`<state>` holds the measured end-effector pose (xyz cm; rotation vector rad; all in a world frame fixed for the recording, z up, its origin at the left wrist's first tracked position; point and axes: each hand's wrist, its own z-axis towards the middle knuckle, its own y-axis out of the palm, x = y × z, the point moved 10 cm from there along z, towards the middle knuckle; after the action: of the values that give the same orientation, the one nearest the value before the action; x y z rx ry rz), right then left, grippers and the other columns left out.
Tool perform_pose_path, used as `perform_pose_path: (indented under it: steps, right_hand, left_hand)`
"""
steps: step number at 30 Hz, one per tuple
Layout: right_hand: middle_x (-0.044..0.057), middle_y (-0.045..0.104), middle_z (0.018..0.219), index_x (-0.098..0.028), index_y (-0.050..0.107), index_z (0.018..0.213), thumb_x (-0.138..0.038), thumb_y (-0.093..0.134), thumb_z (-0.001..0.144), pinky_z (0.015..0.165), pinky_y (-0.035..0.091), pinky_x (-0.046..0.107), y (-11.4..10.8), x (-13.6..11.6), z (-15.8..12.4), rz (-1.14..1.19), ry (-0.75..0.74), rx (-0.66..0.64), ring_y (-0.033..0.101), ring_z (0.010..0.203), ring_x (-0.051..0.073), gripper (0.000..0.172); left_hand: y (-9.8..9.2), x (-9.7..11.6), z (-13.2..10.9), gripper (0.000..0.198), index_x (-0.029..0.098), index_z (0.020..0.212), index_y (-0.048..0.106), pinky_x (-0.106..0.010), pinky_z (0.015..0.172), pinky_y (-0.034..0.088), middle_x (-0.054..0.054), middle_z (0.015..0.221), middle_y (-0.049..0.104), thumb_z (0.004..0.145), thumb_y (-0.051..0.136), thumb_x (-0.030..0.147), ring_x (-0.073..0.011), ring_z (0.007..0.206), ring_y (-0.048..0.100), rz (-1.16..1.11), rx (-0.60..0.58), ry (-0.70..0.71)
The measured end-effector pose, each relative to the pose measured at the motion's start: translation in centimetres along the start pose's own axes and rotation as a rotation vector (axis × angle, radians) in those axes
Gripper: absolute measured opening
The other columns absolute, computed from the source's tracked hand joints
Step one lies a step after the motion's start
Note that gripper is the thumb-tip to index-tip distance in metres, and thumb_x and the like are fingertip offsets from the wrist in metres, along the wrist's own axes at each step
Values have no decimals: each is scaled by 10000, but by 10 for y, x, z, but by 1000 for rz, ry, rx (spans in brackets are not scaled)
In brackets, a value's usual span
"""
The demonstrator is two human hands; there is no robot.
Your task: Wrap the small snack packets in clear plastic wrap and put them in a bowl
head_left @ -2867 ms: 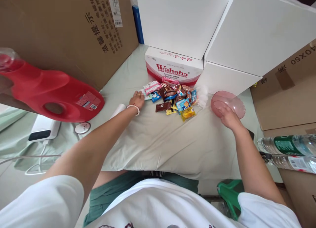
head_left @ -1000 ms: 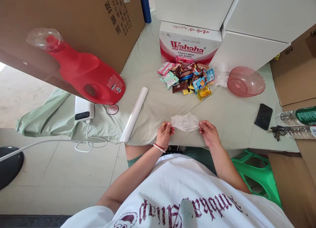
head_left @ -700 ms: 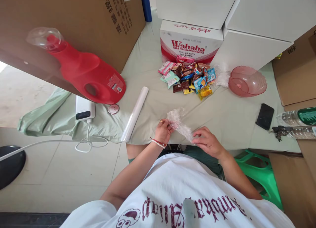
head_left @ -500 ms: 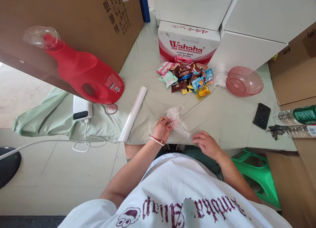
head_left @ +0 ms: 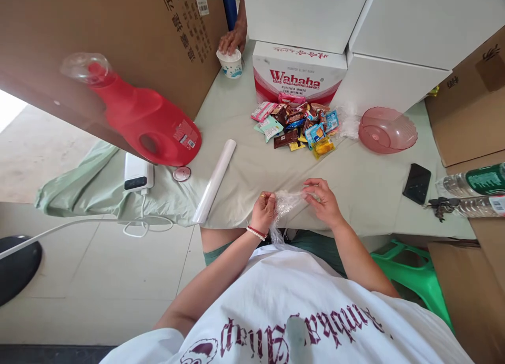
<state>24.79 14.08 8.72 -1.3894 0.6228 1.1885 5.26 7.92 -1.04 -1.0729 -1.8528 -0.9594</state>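
A crumpled sheet of clear plastic film (head_left: 287,206) is stretched between my two hands at the table's front edge, its lower end hanging toward my lap. My left hand (head_left: 263,214), wearing a ring and a beaded bracelet, is closed on the film's left side. Its right corner is pinched between the thumb and fingers of my right hand (head_left: 324,203). Beyond my hands lies a pile of wrapped snacks (head_left: 298,123). Left of my hands, a white plastic roll (head_left: 215,181) rests diagonally on the cloth.
A red jug (head_left: 152,124), a white power bank (head_left: 138,173) and a round lid (head_left: 182,174) are at left. A pink bowl (head_left: 389,135), phone (head_left: 417,183) and bottles (head_left: 485,181) stand right. Behind are a Wahaba-style water carton (head_left: 300,74) and another person's hand (head_left: 233,39) on a paper cup (head_left: 230,64).
My right hand has moved up to the film and taken its right side. The film is now spread between both hands. Another person's hand has appeared with a paper cup at the back.
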Motion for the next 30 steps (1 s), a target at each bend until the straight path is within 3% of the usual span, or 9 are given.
perform_pose_path:
  steps: [3,5,7,12,16,19,21,25,30]
  right_hand:
    - [46,655,1010,-241,710,873,-594,802,786,733,567,313,-6,41,1,404,330,91,613,887,179,375]
    - [10,623,841,-220,668,832,-567,891,665,567,489,239,2,65,-5,628,542,100,546,700,125,445]
    - [-16,594,759,-213,640,820,-512,943,580,507,438,208,5,81,-11,749,655,136,495,620,93,489]
    - [-43,591,753,-226,624,864,-530,899,626,523,461,197,-23,92,-33,605,618,435,517,615,79,475]
    - [15,671,802,-213,656,918,-698,768,716,429,367,206,14,81,-50,485,698,222,546,595,112,537]
    - [23,698,788,-211,666,938,-687,808,655,417,327,217,53,72,-56,444,751,25,530,549,117,571]
    - [-7,645,687,-212,654,860,-657,826,636,429,307,224,63,69,-53,438,721,4,475,513,105,527]
    - [-43,555,614,-220,624,802,-650,795,676,449,280,237,47,72,-41,441,641,116,393,498,97,480]
    - [-40,542,671,-223,627,819,-632,786,722,535,398,248,28,66,-27,462,523,107,445,588,117,449]
  left_hand:
    - [-3,0,-3,442,228,782,548,-232,429,300,70,574,458,809,782,602,-88,473,375,45,-35,11]
    - [0,0,-4,467,225,781,556,-234,424,334,62,589,478,793,784,633,-91,478,400,69,-60,24]
    - [2,1,-4,487,228,796,542,-234,422,368,62,613,486,805,757,665,-90,475,421,84,-61,45]
    - [0,5,0,477,242,847,466,-238,413,406,62,683,527,906,625,688,-87,452,488,117,-3,111]
    - [4,6,-1,458,250,871,440,-249,419,424,58,697,521,957,542,689,-97,464,503,150,9,168]
    - [8,8,-3,441,248,878,454,-249,432,418,46,708,531,974,521,673,-104,496,504,206,16,215]
    - [2,8,-3,427,245,866,463,-247,457,417,42,702,528,981,527,651,-106,520,504,234,72,229]
    - [-19,10,5,375,247,855,461,-246,468,392,75,622,449,993,547,584,-97,475,449,232,198,216]
    - [-26,12,16,332,254,867,471,-245,435,357,108,563,367,967,593,546,-92,415,371,132,173,155]
